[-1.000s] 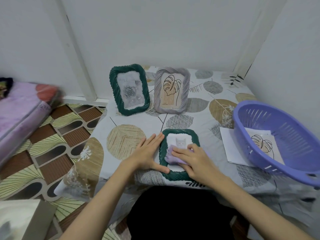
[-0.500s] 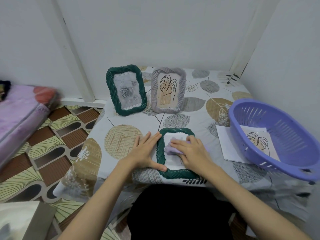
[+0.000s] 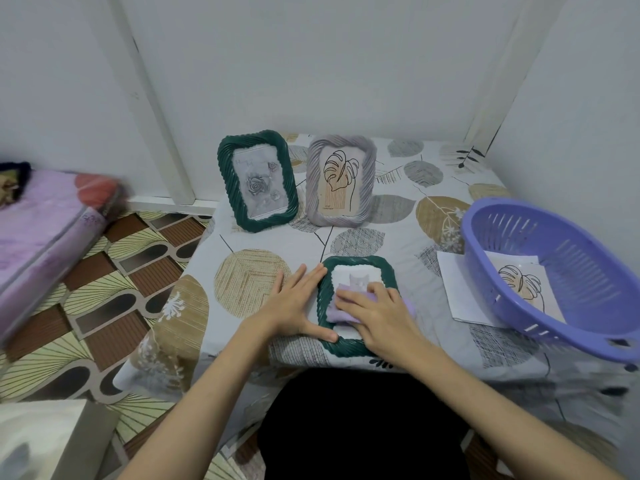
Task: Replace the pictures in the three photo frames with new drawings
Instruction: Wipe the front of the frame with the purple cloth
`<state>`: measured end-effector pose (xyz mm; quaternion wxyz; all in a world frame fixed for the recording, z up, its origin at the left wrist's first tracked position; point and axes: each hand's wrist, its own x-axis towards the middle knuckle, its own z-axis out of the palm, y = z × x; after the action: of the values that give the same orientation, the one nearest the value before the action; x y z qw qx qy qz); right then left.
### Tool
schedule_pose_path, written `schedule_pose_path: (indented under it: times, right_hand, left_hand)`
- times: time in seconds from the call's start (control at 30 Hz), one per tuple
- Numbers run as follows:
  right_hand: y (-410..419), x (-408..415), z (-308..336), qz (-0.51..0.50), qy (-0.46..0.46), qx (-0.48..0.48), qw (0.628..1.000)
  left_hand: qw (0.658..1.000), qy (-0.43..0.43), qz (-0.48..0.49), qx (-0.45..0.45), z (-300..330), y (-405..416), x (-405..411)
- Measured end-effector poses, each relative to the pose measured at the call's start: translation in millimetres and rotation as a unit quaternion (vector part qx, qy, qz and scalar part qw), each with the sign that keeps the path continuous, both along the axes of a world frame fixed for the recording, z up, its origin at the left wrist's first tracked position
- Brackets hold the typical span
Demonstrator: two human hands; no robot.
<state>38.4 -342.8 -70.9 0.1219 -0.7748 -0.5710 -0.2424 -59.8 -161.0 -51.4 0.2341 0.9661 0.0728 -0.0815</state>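
A dark green frame [image 3: 356,264] with a cat picture lies flat near the table's front edge. My left hand [image 3: 294,304] rests flat beside it, fingers straight, thumb along its lower left rim. My right hand [image 3: 375,315] presses a lilac cloth [image 3: 334,311] onto the frame's glass with straight fingers. At the back, a green frame [image 3: 258,181] with a rose picture and a grey frame [image 3: 341,180] with a leaf drawing stand upright. A leaf drawing [image 3: 523,285] lies in the purple basket [image 3: 568,285].
The low table [image 3: 252,278] has a leaf-patterned cover. A white sheet [image 3: 457,289] pokes out from under the basket at the right. A pink mattress [image 3: 45,230] lies on the patterned floor to the left. Walls close in behind and to the right.
My right hand has slid the cloth up and then back down over the cat frame's glass. My left hand has stayed beside the frame. The camera shifted slightly.
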Motion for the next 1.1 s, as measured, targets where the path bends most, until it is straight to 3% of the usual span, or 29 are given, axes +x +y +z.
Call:
schedule_pose_path:
  times: [0.07, 0.2, 0.33, 0.4, 0.57, 0.77, 0.93, 1.1]
  right_hand:
    - [-3.7, 8.0, 4.9, -0.027, 0.002, -0.024, 0.999]
    - [22.9, -1.1, 12.0, -0.077, 0.106, 0.006, 0.991]
    - [-5.4, -9.8, 3.0, 0.003, 0.066, 0.013, 0.998]
    - [-22.3, 8.4, 3.1, -0.008, 0.06, 0.018, 0.998]
    - [16.8, 29.0, 16.5, -0.084, 0.187, 0.01, 0.979]
    - [-10.1, 9.1, -0.5, 0.033, 0.111, -0.002, 0.993]
    - [19.1, 7.3, 4.0, -0.065, 0.104, 0.031, 0.992]
    - [6.3, -1.5, 2.3, -0.015, 0.048, 0.017, 0.999]
  left_hand:
    - [1.0, 0.001, -0.004, 0.004, -0.4, 0.2, 0.6]
    - [1.0, 0.0, -0.003, 0.002, 1.2, -1.2, 0.0]
    - [1.0, -0.001, 0.001, 0.006, 1.8, -0.7, 0.1]
    - [1.0, 0.001, -0.004, 0.009, -0.2, 0.4, 1.3]
    - [1.0, -0.007, -0.001, 0.005, -1.7, 0.5, 1.6]
    - [1.0, 0.001, 0.0, 0.006, 2.1, -1.9, 0.4]
    - [1.0, 0.001, 0.001, 0.008, 1.8, -2.3, 0.4]
    - [1.0, 0.002, 0.001, 0.005, 0.8, -0.9, 0.1]
